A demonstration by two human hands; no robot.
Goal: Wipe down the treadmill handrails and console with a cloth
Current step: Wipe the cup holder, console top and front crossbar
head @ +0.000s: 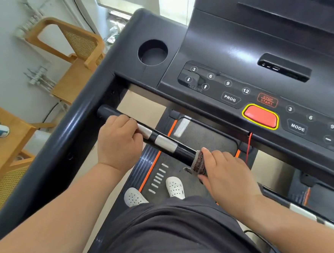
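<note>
A black front handrail bar [181,152] with silver sensor plates runs across the treadmill below the console [236,62]. My left hand [118,141] grips the bar near its left end. My right hand [228,176] holds a dark brownish cloth [199,163] wrapped round the bar further right, fingers curled over it. The thick black side handrail [51,148] slopes down at the left. The console shows buttons, a red stop key [260,117] and a round cup holder [152,52].
A red safety cord [248,146] hangs from the console just right of my right hand. Below are the treadmill belt [202,137] and my feet in white shoes [174,187]. Wooden chairs [77,49] and a wooden table [3,141] stand at the left.
</note>
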